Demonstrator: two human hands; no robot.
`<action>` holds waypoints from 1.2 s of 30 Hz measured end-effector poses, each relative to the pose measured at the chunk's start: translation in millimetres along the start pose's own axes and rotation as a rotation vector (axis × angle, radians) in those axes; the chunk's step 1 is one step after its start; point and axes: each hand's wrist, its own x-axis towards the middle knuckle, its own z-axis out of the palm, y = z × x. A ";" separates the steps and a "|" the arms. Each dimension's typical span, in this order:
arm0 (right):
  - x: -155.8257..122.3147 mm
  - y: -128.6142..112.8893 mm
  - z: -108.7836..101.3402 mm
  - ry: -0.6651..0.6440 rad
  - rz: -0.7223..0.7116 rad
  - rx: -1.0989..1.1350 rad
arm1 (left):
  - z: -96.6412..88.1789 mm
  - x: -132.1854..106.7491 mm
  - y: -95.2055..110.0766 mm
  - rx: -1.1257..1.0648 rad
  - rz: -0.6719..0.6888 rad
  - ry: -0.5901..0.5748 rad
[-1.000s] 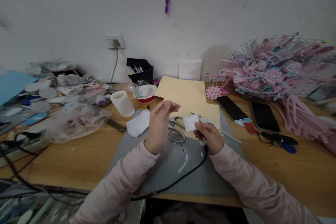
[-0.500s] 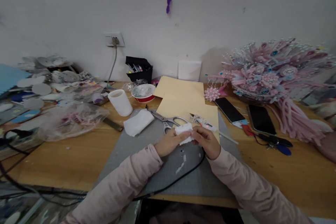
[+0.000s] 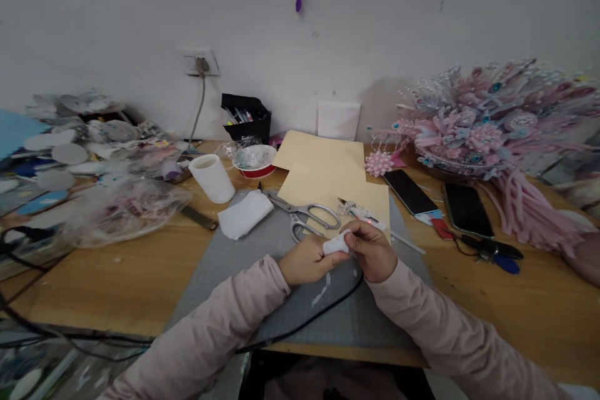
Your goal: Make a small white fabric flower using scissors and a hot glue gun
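Both my hands meet over the grey mat [image 3: 262, 300] near the table's front edge. My left hand [image 3: 305, 260] and my right hand [image 3: 371, 249] are closed together on a small white piece of fabric [image 3: 335, 244], rolled or folded between the fingertips. Silver scissors [image 3: 307, 215] lie just beyond my hands, on the mat and the beige paper [image 3: 328, 175]. A larger white fabric piece [image 3: 244, 214] rests on the mat to the left. A black cable [image 3: 309, 319] runs across the mat under my wrists.
A white roll [image 3: 212, 178] and a red-rimmed bowl [image 3: 255, 159] stand behind the mat. Two phones [image 3: 410, 192] [image 3: 466, 210] lie at right beside a big pink beaded ornament [image 3: 492, 125]. Plastic bags and craft clutter [image 3: 122, 209] fill the left side, with cables [image 3: 28, 319] at the edge.
My left hand came down from mid-air and joined the right on the white fabric. The flat square piece is now bunched small between both hands, lower over the mat.
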 end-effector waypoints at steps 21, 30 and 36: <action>-2.2 -1.3 0.3 -0.009 0.025 -0.116 | -2.2 2.3 7.3 -0.124 -0.172 0.128; 1.8 -5.3 5.5 -0.023 0.195 -0.018 | -0.4 1.7 4.0 0.295 0.007 0.187; 2.5 -10.2 7.7 -0.049 0.234 0.049 | 1.7 0.0 -0.4 0.456 0.116 0.237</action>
